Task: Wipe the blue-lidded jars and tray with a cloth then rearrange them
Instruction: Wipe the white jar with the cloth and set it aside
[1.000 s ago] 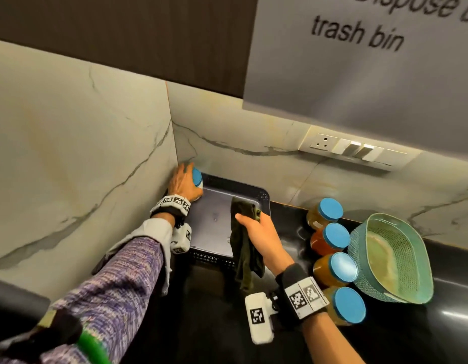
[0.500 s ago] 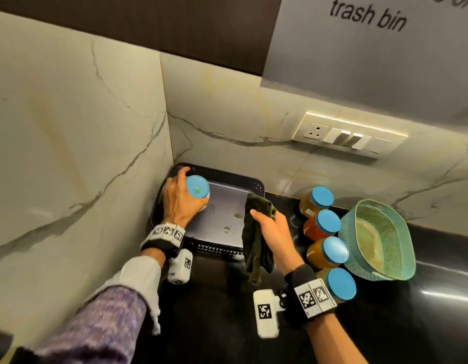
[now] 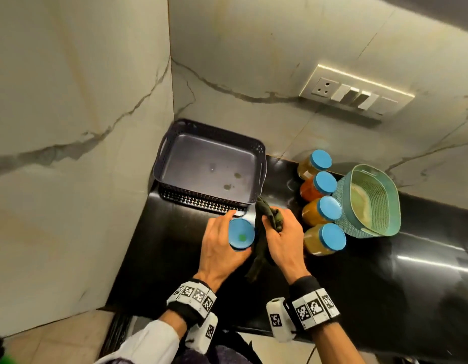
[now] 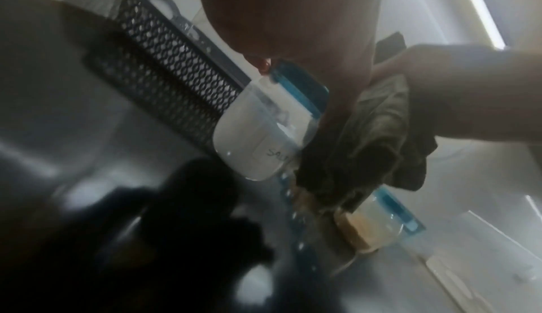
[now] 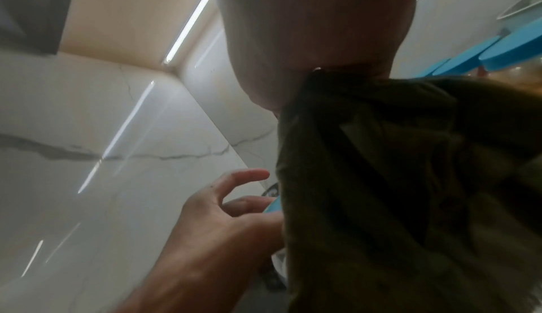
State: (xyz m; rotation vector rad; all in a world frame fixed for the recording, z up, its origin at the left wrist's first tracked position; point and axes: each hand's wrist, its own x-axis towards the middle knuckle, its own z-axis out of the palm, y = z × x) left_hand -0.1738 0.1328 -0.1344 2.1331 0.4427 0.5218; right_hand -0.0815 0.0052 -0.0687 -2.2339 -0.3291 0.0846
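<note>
Near the middle of the head view, the left hand [image 3: 222, 248] grips a blue-lidded jar [image 3: 241, 234] below the dark tray [image 3: 211, 203]. The right hand [image 3: 282, 239] clutches the cloth [image 3: 261, 232] beside it. Rubbing hard could knock the jar loose.

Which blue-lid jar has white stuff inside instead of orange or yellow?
The jar gripped by the left hand, in front of the tray. The four jars lined up beside the green basket hold yellow-orange contents.

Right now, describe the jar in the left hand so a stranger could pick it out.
On the black counter, in front of the dark perforated tray, the left hand grips one blue-lidded jar. Unlike the four amber-filled jars lined up to its right, its contents are white and its lid carries a green dot.
</note>
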